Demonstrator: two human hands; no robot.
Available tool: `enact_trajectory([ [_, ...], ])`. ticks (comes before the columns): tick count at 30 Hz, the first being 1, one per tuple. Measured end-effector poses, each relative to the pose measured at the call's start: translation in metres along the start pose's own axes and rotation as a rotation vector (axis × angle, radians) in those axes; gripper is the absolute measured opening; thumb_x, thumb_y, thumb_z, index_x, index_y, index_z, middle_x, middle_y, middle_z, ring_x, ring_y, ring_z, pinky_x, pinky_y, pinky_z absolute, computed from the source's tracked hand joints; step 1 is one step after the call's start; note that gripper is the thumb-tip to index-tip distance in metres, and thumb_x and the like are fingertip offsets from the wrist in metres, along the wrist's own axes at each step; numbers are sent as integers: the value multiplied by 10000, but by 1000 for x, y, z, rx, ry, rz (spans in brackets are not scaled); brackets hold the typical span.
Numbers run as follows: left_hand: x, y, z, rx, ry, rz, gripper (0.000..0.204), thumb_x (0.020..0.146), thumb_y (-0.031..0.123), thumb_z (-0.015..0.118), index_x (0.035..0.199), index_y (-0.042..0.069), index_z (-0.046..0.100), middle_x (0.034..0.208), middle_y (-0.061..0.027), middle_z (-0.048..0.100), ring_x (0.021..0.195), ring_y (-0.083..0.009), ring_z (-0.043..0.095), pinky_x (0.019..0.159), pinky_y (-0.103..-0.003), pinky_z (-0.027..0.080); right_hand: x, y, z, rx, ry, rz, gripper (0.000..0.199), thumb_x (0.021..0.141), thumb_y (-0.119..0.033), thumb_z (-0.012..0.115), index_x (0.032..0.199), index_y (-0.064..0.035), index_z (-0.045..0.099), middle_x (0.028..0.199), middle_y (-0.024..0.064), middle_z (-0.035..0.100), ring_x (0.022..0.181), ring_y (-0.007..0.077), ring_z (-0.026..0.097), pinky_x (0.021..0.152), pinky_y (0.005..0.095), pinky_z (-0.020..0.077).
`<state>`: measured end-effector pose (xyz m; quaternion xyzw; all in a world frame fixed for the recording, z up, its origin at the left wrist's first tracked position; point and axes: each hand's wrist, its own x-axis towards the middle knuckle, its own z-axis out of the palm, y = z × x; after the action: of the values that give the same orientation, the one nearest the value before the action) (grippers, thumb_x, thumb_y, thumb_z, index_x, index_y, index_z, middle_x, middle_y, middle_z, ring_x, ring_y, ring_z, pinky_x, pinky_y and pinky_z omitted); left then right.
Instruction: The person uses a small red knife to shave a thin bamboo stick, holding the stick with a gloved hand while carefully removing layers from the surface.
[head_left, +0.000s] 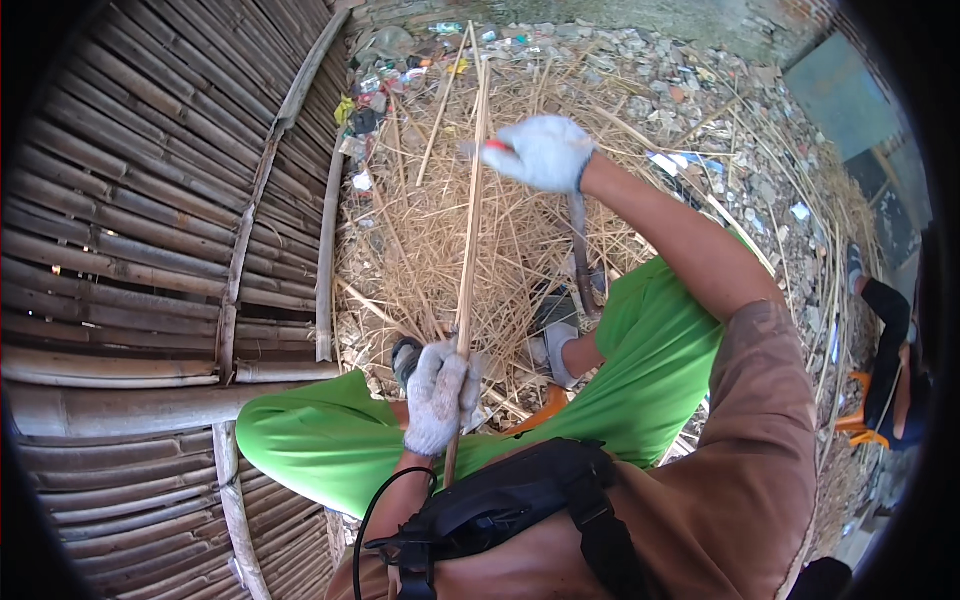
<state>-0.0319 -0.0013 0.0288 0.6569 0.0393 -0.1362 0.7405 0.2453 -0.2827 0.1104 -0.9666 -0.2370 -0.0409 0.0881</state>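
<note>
Head view: the left hand [437, 395], in a grey knit glove, is closed around the lower part of a long thin bamboo strip [468, 240], just above the person's green-trousered knees [640, 370]. The strip rises nearly upright from that fist to the top of the picture. The right hand [541, 152], in 1 matching glove, is raised with the arm stretched out and closed on a knife handle showing a red tip [497, 145] right beside the strip; whether the blade touches the strip cannot be told.

A wall of horizontal bamboo slats [130, 230] closes off the whole left side, its edge running down just left of the strip, so open room lies only ahead and to the right. There the ground is covered by a loose pile of bamboo shavings and cut strips [430, 240], with rubble and litter [640, 70] beyond.

2 sandalled feet [560, 345] rest in the shavings. An orange plastic seat edge [535, 412] shows between the knees. 1 black pouch [500, 505] hangs at the chest, its contents hidden. At the far right edge 1 other person in dark clothes [885, 330] sits on an orange chair.
</note>
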Motion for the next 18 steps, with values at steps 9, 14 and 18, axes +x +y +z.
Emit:
enact_trajectory([
  [9, -60, -4, -18, 59, -13, 41, 209, 1137, 255, 576, 1162, 48, 583, 809, -65, 679, 488, -93, 539, 418, -263, 434, 39, 141, -7, -17, -35, 513, 874, 1085, -755, 302, 1220, -36, 778, 1246, 246, 774, 1167, 427, 739, 1028, 517, 570],
  [14, -10, -4, -30, -80, 171, -102, 242, 1114, 236, 584, 1225, 21, 568, 837, -75, 645, 521, -103, 536, 427, -250, 444, 39, 98, 15, 201, 268, 370, 903, 1086, -773, 300, 1274, 0, 728, 1196, 292, 772, 1135, 446, 746, 984, 532, 585],
  [18, 4, -8, -37, -291, 208, -65, 270, 1093, 199, 600, 1255, -15, 572, 948, -122, 659, 551, -121, 536, 426, -257, 444, 18, -19, 11, 324, 23, 96, 872, 1092, -778, 278, 1173, -24, 708, 963, 257, 759, 936, 392, 767, 840, 517, 620],
])
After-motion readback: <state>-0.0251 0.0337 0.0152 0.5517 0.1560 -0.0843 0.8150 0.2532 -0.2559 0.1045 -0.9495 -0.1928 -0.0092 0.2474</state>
